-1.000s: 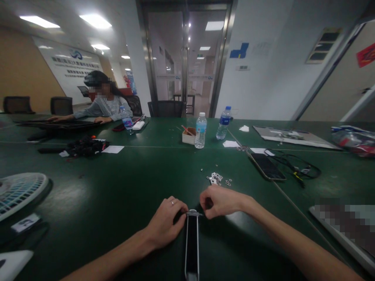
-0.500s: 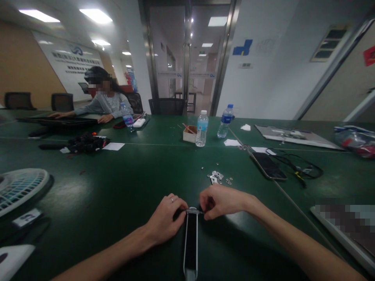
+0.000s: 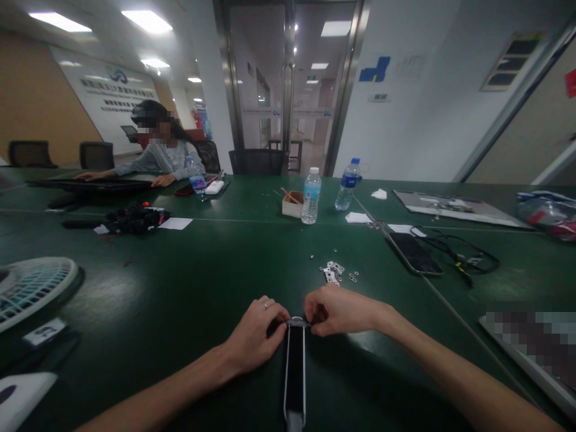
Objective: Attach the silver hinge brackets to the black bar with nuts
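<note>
A long, narrow object (image 3: 295,369) with a black face and pale edges lies in front of me, pointing away. Across its far end sits a small grey crosspiece (image 3: 297,323), whose exact kind I cannot make out. My left hand (image 3: 255,333), a ring on one finger, is closed and pinches the crosspiece's left end. On the other side my right hand (image 3: 335,310) is closed, with thumb and fingertips at the right end. Small metal plates and nuts (image 3: 332,272) lie loose just beyond my right hand.
Beyond are a water bottle (image 3: 311,197), a second bottle (image 3: 347,185) and a small box (image 3: 292,205). A phone (image 3: 414,253) and cables (image 3: 472,255) lie right. A fan (image 3: 40,291) stands left. Another person (image 3: 168,153) sits across the green table (image 3: 216,264).
The view has shifted very slightly. My right hand has moved a touch left, closer to the crosspiece; my left hand keeps its pinch.
</note>
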